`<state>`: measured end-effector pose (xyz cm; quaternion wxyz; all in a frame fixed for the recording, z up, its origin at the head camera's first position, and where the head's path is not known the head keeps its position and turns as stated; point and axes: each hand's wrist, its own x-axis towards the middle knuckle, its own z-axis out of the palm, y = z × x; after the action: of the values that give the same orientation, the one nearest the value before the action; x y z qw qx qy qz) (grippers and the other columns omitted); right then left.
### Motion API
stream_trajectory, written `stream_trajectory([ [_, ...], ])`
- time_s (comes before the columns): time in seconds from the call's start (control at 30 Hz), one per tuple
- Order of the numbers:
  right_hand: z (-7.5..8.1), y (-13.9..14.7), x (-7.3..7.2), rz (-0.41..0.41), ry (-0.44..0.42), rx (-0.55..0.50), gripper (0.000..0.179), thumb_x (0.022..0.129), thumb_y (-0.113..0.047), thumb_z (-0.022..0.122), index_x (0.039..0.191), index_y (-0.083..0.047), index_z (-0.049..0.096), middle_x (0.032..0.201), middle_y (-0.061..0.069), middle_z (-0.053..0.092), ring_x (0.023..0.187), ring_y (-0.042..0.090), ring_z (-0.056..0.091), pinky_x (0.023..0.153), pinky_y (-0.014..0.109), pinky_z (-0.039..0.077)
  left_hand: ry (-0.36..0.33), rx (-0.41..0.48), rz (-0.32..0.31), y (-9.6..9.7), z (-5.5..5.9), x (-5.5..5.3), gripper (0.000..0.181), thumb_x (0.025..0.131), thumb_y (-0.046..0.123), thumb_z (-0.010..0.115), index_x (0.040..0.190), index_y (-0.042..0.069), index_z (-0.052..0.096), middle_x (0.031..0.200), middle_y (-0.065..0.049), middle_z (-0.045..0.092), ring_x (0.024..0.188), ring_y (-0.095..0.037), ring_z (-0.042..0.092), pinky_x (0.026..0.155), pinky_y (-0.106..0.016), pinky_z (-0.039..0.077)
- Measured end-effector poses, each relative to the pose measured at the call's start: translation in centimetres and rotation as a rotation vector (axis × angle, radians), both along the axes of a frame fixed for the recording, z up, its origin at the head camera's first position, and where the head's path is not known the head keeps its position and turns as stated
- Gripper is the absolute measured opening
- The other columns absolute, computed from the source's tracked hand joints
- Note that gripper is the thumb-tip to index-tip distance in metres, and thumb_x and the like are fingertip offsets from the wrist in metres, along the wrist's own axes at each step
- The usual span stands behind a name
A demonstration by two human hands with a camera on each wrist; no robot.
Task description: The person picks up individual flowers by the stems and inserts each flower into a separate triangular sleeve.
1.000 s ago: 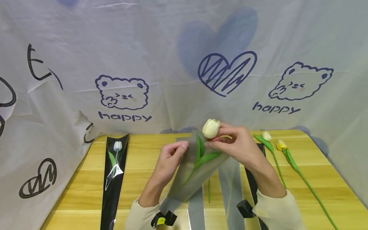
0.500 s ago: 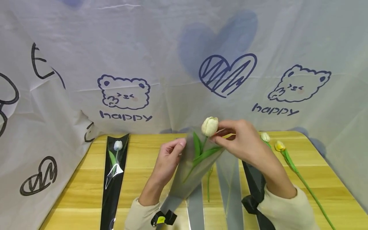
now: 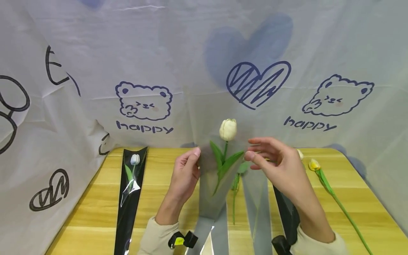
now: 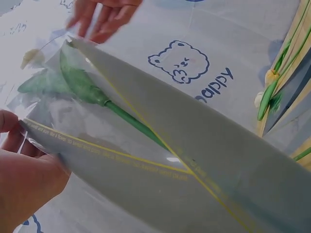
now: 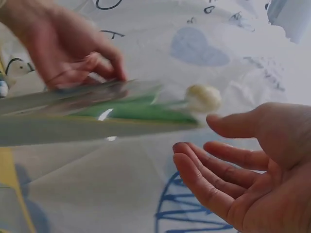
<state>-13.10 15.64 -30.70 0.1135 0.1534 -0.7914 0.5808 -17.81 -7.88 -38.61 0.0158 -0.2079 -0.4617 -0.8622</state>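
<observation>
Since half a second ago in the head view, the right hand has moved off the white tulip, and the gray sleeve around its stem stands straighter at the frame's center; the left hand pinches its left edge. Left wrist view: from the lower left, that hand grips the sleeve's rim, green leaves inside at upper left. Right wrist view: at lower right, the right hand is relaxed and holds nothing, its thumb just beside the sleeve's corner.

Wooden table; pale cloth behind: two bears over "happy", scribbled heart between, upper-left print maybe a letter.
</observation>
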Motion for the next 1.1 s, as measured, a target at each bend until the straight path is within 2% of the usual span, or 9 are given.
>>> stream_trajectory([
  [0.1, -1.3, -0.2, 0.0, 0.012, 0.003, -0.022, 0.016, 0.097, -0.003, 0.070, 0.112, 0.003, 0.072, 0.102, 0.015, 0.075, 0.087, 0.016, 0.074, 0.073, 0.034, 0.061, -0.007, 0.018, 0.014, 0.1, 0.2, 0.1, 0.037, 0.107, 0.005, 0.045, 0.083, 0.016, 0.072, 0.083, 0.004, 0.054, 0.078, -0.006, 0.052, 0.066, -0.018, 0.047],
  [0.2, -2.1, -0.8, -0.1, 0.006, 0.050, -0.044, 0.009, 0.096, -0.002, 0.071, 0.103, 0.003, 0.074, 0.096, 0.013, 0.075, 0.081, 0.017, 0.074, 0.071, 0.035, 0.061, -0.010, -0.018, 0.041, 0.0, 0.5, 0.3, 0.034, 0.107, 0.004, 0.048, 0.086, 0.016, 0.072, 0.081, 0.004, 0.051, 0.078, -0.007, 0.053, 0.064, -0.019, 0.049],
  [0.33, -2.2, -1.8, -0.1, -0.008, 0.114, -0.072, 0.007, 0.094, 0.001, 0.072, 0.101, 0.002, 0.075, 0.096, 0.012, 0.074, 0.080, 0.020, 0.072, 0.069, 0.033, 0.061, -0.018, -0.114, 0.127, 0.0, 0.9, 0.7, 0.027, 0.106, 0.002, 0.054, 0.087, 0.013, 0.070, 0.075, 0.004, 0.044, 0.070, -0.007, 0.049, 0.059, -0.018, 0.044],
  [0.4, -2.1, -2.2, 0.0, -0.025, 0.151, -0.059, 0.007, 0.094, 0.001, 0.073, 0.101, 0.001, 0.076, 0.098, 0.011, 0.074, 0.081, 0.018, 0.072, 0.069, 0.031, 0.060, -0.014, -0.154, 0.171, 0.0, 1.1, 0.9, 0.025, 0.105, 0.002, 0.055, 0.086, 0.011, 0.068, 0.073, 0.004, 0.040, 0.064, -0.007, 0.042, 0.054, -0.017, 0.036],
  [0.5, -1.9, -2.7, 0.3, -0.045, 0.219, -0.047, 0.007, 0.093, 0.002, 0.073, 0.099, 0.000, 0.076, 0.099, 0.009, 0.075, 0.080, 0.016, 0.071, 0.068, 0.029, 0.060, -0.005, -0.156, 0.163, -0.1, 1.3, 1.1, 0.023, 0.106, 0.003, 0.054, 0.092, 0.011, 0.070, 0.076, 0.003, 0.047, 0.066, -0.007, 0.046, 0.057, -0.017, 0.040],
  [0.63, -1.5, -2.6, 0.7, -0.066, 0.316, -0.074, 0.010, 0.091, 0.009, 0.071, 0.099, 0.003, 0.075, 0.096, 0.010, 0.074, 0.079, 0.017, 0.071, 0.069, 0.028, 0.060, 0.013, -0.112, 0.100, -0.3, 1.7, 1.3, 0.027, 0.106, 0.002, 0.052, 0.100, 0.016, 0.075, 0.092, 0.000, 0.060, 0.087, -0.010, 0.059, 0.076, -0.025, 0.055],
  [0.73, -1.1, -2.4, 0.8, -0.087, 0.360, -0.111, 0.013, 0.089, 0.013, 0.071, 0.099, 0.006, 0.074, 0.095, 0.011, 0.073, 0.079, 0.018, 0.071, 0.069, 0.029, 0.060, 0.028, -0.112, 0.107, -0.4, 2.0, 1.4, 0.027, 0.104, -0.002, 0.056, 0.102, 0.017, 0.076, 0.097, -0.001, 0.064, 0.090, -0.012, 0.062, 0.080, -0.029, 0.057],
  [0.9, -0.3, -2.3, 0.6, -0.109, 0.381, -0.158, 0.013, 0.088, 0.013, 0.073, 0.098, 0.006, 0.075, 0.093, 0.015, 0.073, 0.076, 0.021, 0.071, 0.070, 0.032, 0.060, 0.039, -0.132, 0.129, -0.6, 2.0, 1.4, 0.024, 0.100, -0.005, 0.061, 0.102, 0.014, 0.074, 0.101, -0.004, 0.066, 0.088, -0.015, 0.067, 0.080, -0.033, 0.059],
  [1.1, 0.2, -2.5, 0.4, -0.096, 0.341, -0.130, 0.010, 0.091, 0.009, 0.072, 0.098, 0.003, 0.075, 0.091, 0.013, 0.073, 0.075, 0.020, 0.070, 0.069, 0.030, 0.060, 0.119, -0.146, 0.205, -0.8, 2.1, 1.5, 0.011, 0.096, -0.006, 0.067, 0.099, 0.002, 0.074, 0.093, -0.008, 0.068, 0.080, -0.018, 0.067, 0.075, -0.034, 0.060],
])
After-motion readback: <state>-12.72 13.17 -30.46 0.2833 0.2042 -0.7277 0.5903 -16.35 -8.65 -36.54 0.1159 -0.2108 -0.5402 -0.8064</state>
